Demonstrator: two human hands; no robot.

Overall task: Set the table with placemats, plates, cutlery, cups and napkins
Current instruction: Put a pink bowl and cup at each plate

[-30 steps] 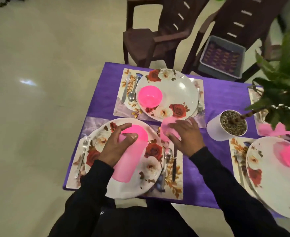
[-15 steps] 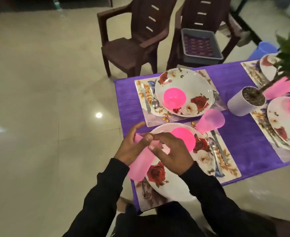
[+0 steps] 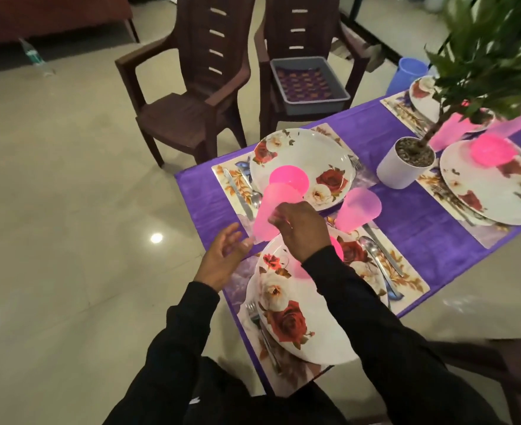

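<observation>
Gripping the pink cup (image 3: 273,210) alone now, right hand (image 3: 302,230); left hand (image 3: 222,259) released, fingers relaxed.

I'm seeing a translucent pink plastic cup (image 3: 271,210) in my right hand (image 3: 302,228), smooth and faintly frosted. The floral plate (image 3: 293,320) is looking glossy and glazed, the knife (image 3: 383,250) and spoon (image 3: 372,250) are gleaming as polished metal, and the purple cloth (image 3: 421,222) over the worktop is showing a soft sheen. The floor (image 3: 69,210) is shining like polished tile.
</observation>
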